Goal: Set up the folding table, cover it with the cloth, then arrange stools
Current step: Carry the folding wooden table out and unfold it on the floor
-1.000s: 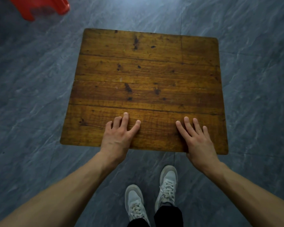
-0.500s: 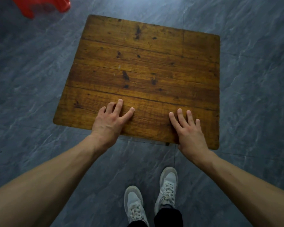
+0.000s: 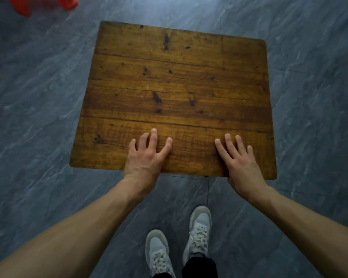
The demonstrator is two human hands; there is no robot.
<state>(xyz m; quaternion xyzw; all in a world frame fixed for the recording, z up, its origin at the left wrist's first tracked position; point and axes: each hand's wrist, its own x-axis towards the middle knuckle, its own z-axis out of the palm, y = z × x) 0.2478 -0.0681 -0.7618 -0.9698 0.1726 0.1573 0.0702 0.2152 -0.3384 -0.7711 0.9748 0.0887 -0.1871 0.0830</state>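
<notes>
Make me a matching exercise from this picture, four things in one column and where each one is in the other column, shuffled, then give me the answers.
Things:
1. left hand
2. right hand
3. red stool
4. grey sneakers

Places:
A. top left corner of the view, on the floor
B. flat on the wooden table top, near edge, right part
C. on the floor below the table's near edge
D. flat on the table top, near edge, nearer the middle

Pairs: 1-D, 2-B, 3-A, 4-C

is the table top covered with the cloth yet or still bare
Bare: the table top shows wood planks all over, with only the left hand and right hand flat on it.
</notes>
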